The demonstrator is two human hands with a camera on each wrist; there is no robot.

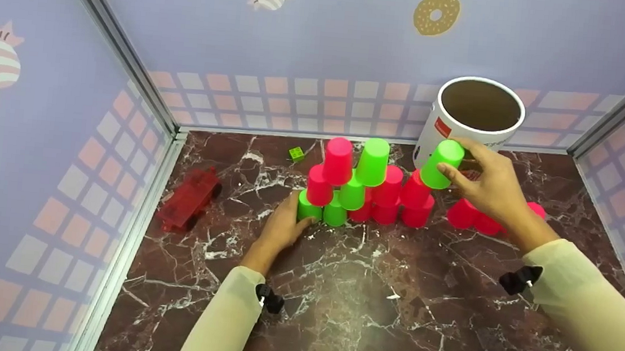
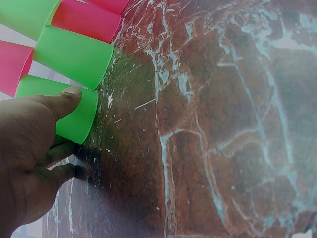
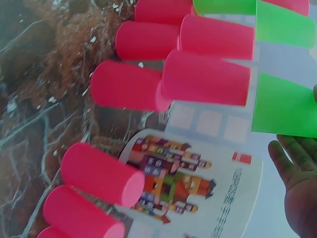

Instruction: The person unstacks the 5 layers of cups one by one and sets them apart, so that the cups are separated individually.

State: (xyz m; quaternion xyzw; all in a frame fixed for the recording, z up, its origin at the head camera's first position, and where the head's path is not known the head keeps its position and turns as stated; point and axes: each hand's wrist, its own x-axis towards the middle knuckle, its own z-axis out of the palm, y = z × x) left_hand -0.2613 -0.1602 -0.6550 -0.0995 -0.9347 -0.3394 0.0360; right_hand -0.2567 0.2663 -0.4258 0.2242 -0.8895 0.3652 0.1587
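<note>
A pyramid of upturned pink and green cups [image 1: 365,186] stands on the marble table [image 1: 369,305]. My left hand [image 1: 293,220] holds the bottom-left green cup [image 1: 308,210] at its side. In the left wrist view the thumb lies on that green cup [image 2: 74,111] and the fingers [image 2: 62,151] curl under it near the table. My right hand [image 1: 459,164] grips another green cup [image 1: 441,164], upside down and tilted, just above the pink cups [image 1: 416,193] at the pyramid's right end. The right wrist view shows this green cup [image 3: 285,106] beside the palm.
A white cardboard tub [image 1: 478,119] with a picture label [image 3: 183,178] stands open at the back right. More pink cups [image 1: 473,218] lie under my right wrist. A red toy car [image 1: 189,200] sits at the left wall, a small green die [image 1: 296,153] behind the pyramid.
</note>
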